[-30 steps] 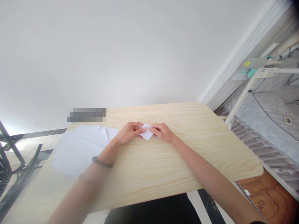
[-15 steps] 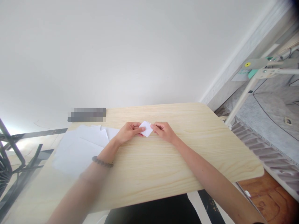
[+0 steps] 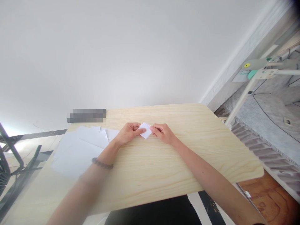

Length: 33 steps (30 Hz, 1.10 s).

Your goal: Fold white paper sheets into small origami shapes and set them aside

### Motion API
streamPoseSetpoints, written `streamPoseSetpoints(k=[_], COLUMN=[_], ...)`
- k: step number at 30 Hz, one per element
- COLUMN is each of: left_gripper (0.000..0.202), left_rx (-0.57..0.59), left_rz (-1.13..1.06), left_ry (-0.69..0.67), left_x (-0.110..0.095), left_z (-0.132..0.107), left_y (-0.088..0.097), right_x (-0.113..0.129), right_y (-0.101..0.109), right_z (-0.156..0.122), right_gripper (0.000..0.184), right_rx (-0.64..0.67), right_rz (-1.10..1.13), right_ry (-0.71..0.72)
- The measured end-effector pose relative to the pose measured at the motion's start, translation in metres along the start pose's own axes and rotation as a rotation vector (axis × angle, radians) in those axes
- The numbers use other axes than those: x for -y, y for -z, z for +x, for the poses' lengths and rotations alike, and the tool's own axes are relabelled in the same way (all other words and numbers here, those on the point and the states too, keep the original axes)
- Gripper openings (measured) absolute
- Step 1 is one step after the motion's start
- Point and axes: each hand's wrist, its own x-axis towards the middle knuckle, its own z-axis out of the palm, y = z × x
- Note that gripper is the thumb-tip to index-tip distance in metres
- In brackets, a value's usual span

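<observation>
A small folded piece of white paper (image 3: 145, 132), shaped like a diamond, is held between both hands above the table. My left hand (image 3: 128, 133) grips its left side, thumb lying on top and fingers underneath. The right corner is pinched between the thumb and fingers of my right hand (image 3: 163, 132). Whatever lies under the folded paper is hidden. Several loose white paper sheets (image 3: 72, 153) overlap on the table left of my left forearm, which covers part of them.
The pale wooden table (image 3: 145, 175) stands against a white wall (image 3: 131, 56). At its back left is a blurred-out dark object (image 3: 86, 115). A white metal frame (image 3: 241, 100) rises beyond the right edge; dark metal legs (image 3: 11, 150) show at far left.
The hands and the folded paper sit very slightly further left in view, along with a small camera shift. Both hands keep their hold on the paper.
</observation>
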Motion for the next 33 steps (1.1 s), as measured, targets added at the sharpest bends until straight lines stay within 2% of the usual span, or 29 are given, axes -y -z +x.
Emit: streamPoseSetpoints(k=[5, 12, 19, 27, 33], left_gripper=[0.030, 0.029, 0.028, 0.026, 0.026], left_rx=[0.013, -0.027, -0.092, -0.065, -0.103], left_rz=[-0.007, 0.142, -0.069, -0.032, -0.008], left_ry=[-0.045, -0.059, -0.058, -0.038, -0.090], left_x=[-0.0029, 0.0000, 0.0000, -0.0001, -0.0003], left_z=[0.0008, 0.0013, 0.0016, 0.0015, 0.0019], left_y=[-0.0025, -0.0023, -0.0035, -0.0031, -0.0033], right_x=[0.0012, -0.0031, -0.0045, -0.0053, -0.0017], right_y=[-0.0012, -0.0046, -0.0036, -0.0039, -0.0005], right_z=[0.0004, 0.0011, 0.0009, 0.0014, 0.0013], right_gripper=[0.031, 0.021, 0.023, 0.024, 0.024], right_rx=[-0.041, -0.070, -0.012, -0.031, 0.069], right_rz=[0.011, 0.051, -0.007, 0.018, 0.008], right_ry=[-0.013, -0.016, -0.039, -0.083, -0.073])
